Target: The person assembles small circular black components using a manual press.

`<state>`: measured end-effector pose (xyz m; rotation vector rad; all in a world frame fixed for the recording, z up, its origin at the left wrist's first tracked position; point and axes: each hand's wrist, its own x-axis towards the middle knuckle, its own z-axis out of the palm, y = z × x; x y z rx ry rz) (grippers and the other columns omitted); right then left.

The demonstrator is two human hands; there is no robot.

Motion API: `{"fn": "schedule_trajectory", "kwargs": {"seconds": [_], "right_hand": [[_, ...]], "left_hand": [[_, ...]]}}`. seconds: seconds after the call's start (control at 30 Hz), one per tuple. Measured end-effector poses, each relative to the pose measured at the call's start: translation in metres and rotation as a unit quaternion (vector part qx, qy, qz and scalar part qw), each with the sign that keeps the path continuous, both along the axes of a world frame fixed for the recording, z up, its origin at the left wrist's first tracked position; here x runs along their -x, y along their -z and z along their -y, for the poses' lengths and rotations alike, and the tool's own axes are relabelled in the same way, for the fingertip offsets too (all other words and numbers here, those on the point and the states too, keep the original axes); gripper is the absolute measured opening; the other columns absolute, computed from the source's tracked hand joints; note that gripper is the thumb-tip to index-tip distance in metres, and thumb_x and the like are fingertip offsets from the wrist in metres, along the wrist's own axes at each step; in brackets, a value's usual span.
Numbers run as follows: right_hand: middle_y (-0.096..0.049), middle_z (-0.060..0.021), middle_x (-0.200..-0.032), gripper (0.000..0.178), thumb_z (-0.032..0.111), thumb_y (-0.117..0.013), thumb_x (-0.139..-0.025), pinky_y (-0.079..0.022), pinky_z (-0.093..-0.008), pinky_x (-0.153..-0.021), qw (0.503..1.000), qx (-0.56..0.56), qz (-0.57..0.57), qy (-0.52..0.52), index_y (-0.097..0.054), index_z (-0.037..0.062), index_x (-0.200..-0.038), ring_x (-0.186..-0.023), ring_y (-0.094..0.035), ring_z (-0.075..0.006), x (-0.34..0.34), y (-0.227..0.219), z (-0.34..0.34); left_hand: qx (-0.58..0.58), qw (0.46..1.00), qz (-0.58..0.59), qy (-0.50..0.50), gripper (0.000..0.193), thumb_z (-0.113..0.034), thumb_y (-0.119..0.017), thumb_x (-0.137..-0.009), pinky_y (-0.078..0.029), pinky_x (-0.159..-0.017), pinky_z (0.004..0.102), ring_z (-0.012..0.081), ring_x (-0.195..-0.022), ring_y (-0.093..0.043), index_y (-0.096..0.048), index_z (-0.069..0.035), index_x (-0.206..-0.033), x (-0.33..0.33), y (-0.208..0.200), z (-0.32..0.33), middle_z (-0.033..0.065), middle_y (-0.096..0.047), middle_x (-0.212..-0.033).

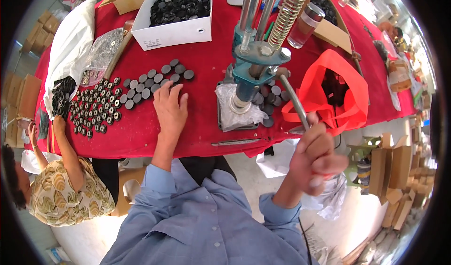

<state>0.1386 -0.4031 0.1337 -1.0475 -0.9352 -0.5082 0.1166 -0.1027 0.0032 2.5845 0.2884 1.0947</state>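
Note:
A green hand press (256, 74) with a coil spring and steel columns stands on the red-covered table in front of me. My right hand (315, 159) is closed around its metal lever (296, 100), to the right of the press. My left hand (170, 106) reaches over the cloth with fingers apart, its fingertips at the edge of a group of dark round discs (146, 93). Farther left lie many small ring-shaped metal pieces (96, 107). Crumpled clear plastic (230, 103) covers the press base, and more discs (268, 109) lie just right of it.
A white box (171, 40) of black discs stands at the back. An orange-red bag (350, 84) sits right of the lever, with a lidded glass bottle (305, 26) behind. A thin metal tool (236, 142) lies at the front edge. Another person (70, 190) works at the left.

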Motion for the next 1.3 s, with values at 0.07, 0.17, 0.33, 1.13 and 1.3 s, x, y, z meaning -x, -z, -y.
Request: {"fn": "schedule_trajectory", "kwargs": {"seconds": [0.07,0.17,0.33,1.13,1.3], "right_hand": [[-0.047,-0.0007,-0.068,0.032,0.04,-0.07,-0.09,-0.035,-0.0582,-0.108,0.999,0.007,-0.019,0.039,-0.048,0.0161,-0.092,-0.068,-0.056,-0.0241,0.015,0.017,0.006],[-0.049,-0.0011,-0.068,0.033,0.041,-0.071,-0.089,-0.035,-0.0582,-0.108,0.997,0.019,-0.031,0.071,-0.05,0.0154,-0.091,-0.07,-0.057,-0.0249,0.016,0.016,0.006],[-0.054,-0.004,-0.068,0.031,0.034,-0.073,-0.085,-0.037,-0.0561,-0.105,1.0,0.01,-0.013,0.002,-0.055,0.0091,-0.09,-0.07,-0.058,-0.0253,-0.004,-0.013,0.001],[-0.048,-0.0052,-0.072,0.026,0.031,-0.066,-0.091,-0.044,-0.0514,-0.098,0.999,0.015,-0.027,-0.032,-0.055,0.0081,-0.099,-0.067,-0.052,-0.0224,-0.036,-0.056,-0.011],[-0.051,-0.0027,-0.067,0.036,0.038,-0.074,-0.086,-0.04,-0.0559,-0.104,1.0,-0.005,0.003,-0.012,-0.054,0.0092,-0.092,-0.071,-0.059,-0.0267,0.006,0.005,0.004]], "left_hand": [[-0.019,0.999,-0.024,-0.022,0.034,-0.004,-0.076,-0.083,-0.048,-0.092,0.0443,0.0349,-0.104,-0.06,-0.068,-0.006,-0.116,0.003,0.005,-0.01,0.0136,-0.064,-0.121],[0.056,0.997,-0.039,0.031,0.033,-0.004,-0.076,-0.083,-0.049,-0.091,0.0424,0.0338,-0.105,-0.06,-0.07,-0.007,-0.115,0.001,0.015,-0.017,0.0129,-0.064,-0.121],[0.181,0.98,-0.03,0.077,0.034,-0.004,-0.08,-0.08,-0.055,-0.076,0.0375,0.0278,-0.09,-0.067,-0.073,-0.005,-0.113,0.006,0.017,-0.015,0.012,-0.07,-0.104],[0.242,0.946,-0.023,0.216,0.051,-0.014,-0.086,-0.076,-0.056,-0.078,0.0407,0.0312,-0.09,-0.067,-0.064,-0.002,-0.12,-0.021,-0.036,0.081,0.0151,-0.069,-0.105],[-0.005,0.998,-0.001,0.062,0.036,-0.007,-0.076,-0.084,-0.05,-0.09,0.0417,0.0342,-0.107,-0.06,-0.068,-0.005,-0.118,-0.046,-0.02,0.014,0.0131,-0.067,-0.12]]}}
